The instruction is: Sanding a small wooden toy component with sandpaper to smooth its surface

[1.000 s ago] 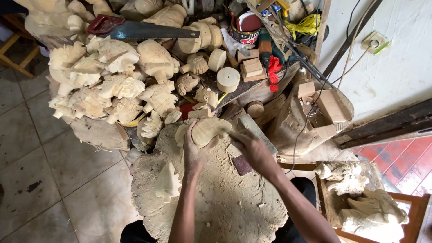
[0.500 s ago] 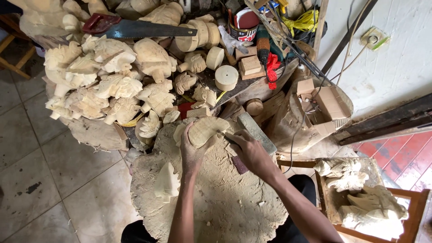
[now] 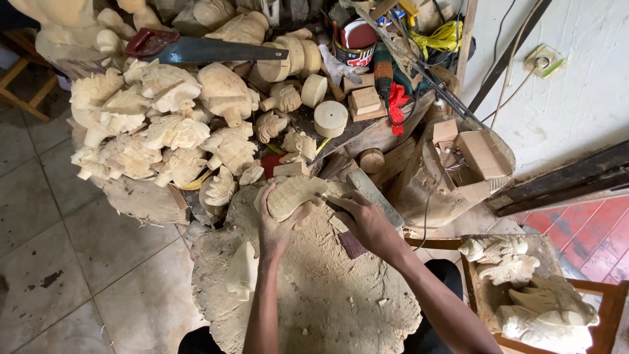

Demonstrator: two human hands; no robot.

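Head camera, looking straight down: we see a pale carved wood piece (image 3: 293, 195) lying on the upper edge of a sawdust-covered block (image 3: 314, 295), its long axis running left to right with a slight upward tilt, the rounded, ribbed end pointing toward the right hand (image 3: 367, 223). We see the left hand (image 3: 274, 226) clasped around the piece's left and lower side, fingers curled over its edge in a firm grip. The right hand's fingers are closed around a thin carving tool (image 3: 327, 200) whose tip meets the right end of the piece; we cannot tell the tool's exact kind. The piece is light, unpainted wood with shallow grooves cut across its surface, dusted with shavings. Room is tight above and to the left, where a heap of similar pale carvings (image 3: 164, 131) presses close, a handsaw (image 3: 203, 49) lying on top. Just beside the right hand lies a flat grey bar (image 3: 373, 195), and beyond it a wooden stump (image 3: 452, 177) holding small boxes. The block's lower half lies open under sawdust, and bare tiled floor (image 3: 72, 262) spreads to the left. Finished carvings (image 3: 524, 288) sit on a stand at lower right.
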